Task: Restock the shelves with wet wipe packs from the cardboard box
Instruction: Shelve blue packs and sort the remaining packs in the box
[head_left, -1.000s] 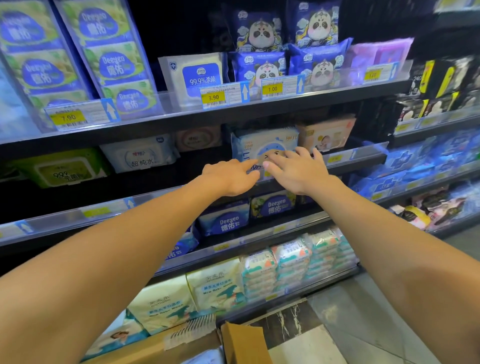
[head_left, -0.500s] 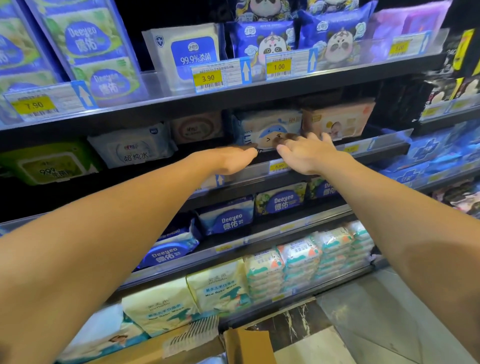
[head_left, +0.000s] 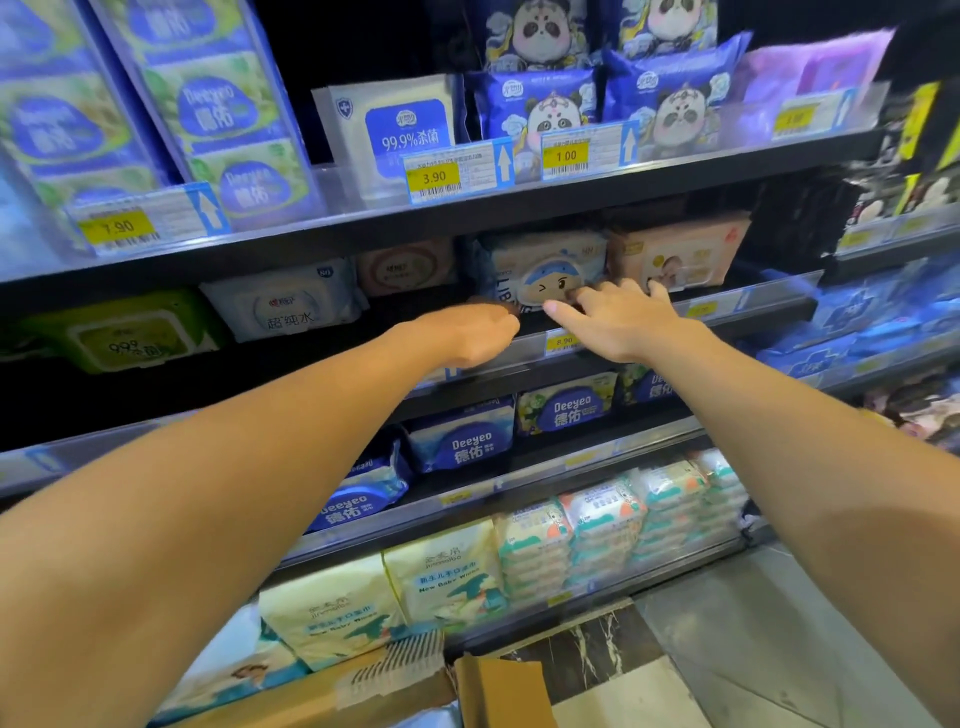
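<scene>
shelf in front of me (head_left: 763, 310): white pack with winking face (head_left: 540, 262), peach pack (head_left: 675, 254) just beside | shelf below (head_left: 571, 458): blue Deeyeo packs (head_left: 462, 441) | floor (head_left: 737, 649): cardboard box (head_left: 501, 693)

"Deeyeo" is printed on a blue pack (head_left: 470, 444), "99.9%" on a white pack (head_left: 400, 132), "New Baby Wipes" on a cream pack (head_left: 447, 577). Prices marked: 7.90 tag (head_left: 117, 227), 3.90 tag (head_left: 434, 177), 1.00 tag (head_left: 566, 155), 8.90 tag (head_left: 563, 341).
</scene>
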